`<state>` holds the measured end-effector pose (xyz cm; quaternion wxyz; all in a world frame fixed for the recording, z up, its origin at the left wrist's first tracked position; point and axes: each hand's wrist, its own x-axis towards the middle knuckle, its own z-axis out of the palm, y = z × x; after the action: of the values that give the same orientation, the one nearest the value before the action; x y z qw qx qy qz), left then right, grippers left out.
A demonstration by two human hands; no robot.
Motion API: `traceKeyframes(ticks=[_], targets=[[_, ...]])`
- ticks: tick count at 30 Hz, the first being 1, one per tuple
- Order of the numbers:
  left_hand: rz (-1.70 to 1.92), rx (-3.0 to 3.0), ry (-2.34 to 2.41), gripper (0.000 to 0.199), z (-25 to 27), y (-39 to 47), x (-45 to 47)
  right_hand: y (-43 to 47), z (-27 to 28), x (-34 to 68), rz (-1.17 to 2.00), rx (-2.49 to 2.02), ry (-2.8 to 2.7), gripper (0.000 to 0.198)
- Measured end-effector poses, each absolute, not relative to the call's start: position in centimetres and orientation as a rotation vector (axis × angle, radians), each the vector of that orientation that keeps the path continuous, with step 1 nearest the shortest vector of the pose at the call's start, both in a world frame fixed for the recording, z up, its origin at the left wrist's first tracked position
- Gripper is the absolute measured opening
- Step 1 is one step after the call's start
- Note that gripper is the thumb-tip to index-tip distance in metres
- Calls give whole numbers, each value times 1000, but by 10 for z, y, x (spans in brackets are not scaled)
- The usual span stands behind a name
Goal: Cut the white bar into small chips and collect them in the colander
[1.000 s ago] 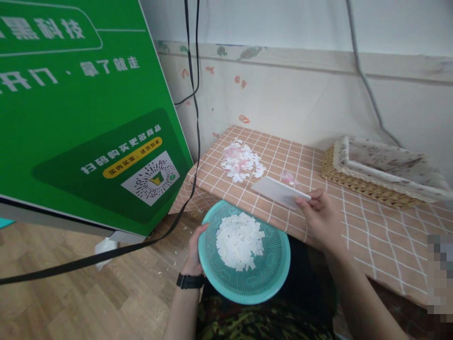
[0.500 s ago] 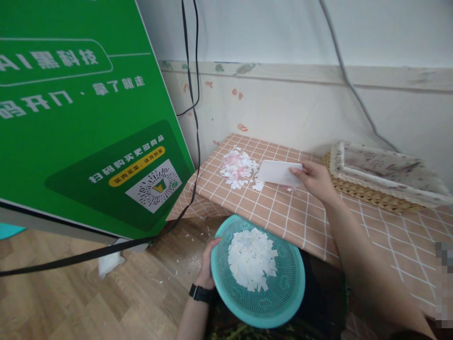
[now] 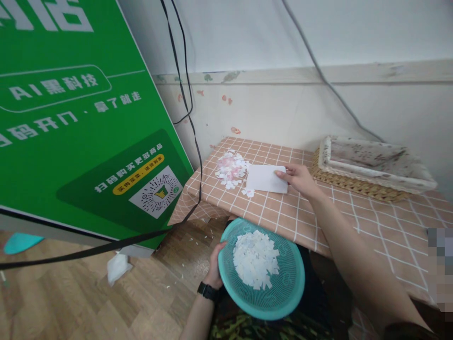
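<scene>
got the left hand (image 3: 215,268) gripping a teal basket (image 3: 261,311) of white scraps (image 3: 254,259) just off the front edge of the table (image 3: 272,208), plus the right hand (image 3: 297,178) pinching a white card (image 3: 264,178) beside the pink-and-white pile (image 3: 230,169) up top. could spill scraps onto the floor (image 3: 155,302) by tipping the basket one-handed, or scatter the pile by shoving too hard. compared with a second ago, showing the card closer to the pile and none of the pink bits then behind it.
</scene>
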<state>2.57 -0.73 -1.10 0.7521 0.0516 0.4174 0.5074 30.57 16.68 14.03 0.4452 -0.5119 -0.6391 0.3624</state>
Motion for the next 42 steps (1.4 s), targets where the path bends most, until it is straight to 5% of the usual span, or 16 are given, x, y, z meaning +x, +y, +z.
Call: traceKeyframes(ticks=[42], targets=[[1242,111,926,21,-18,-3,15,173,141,332,1037,-1259,-1322,34]])
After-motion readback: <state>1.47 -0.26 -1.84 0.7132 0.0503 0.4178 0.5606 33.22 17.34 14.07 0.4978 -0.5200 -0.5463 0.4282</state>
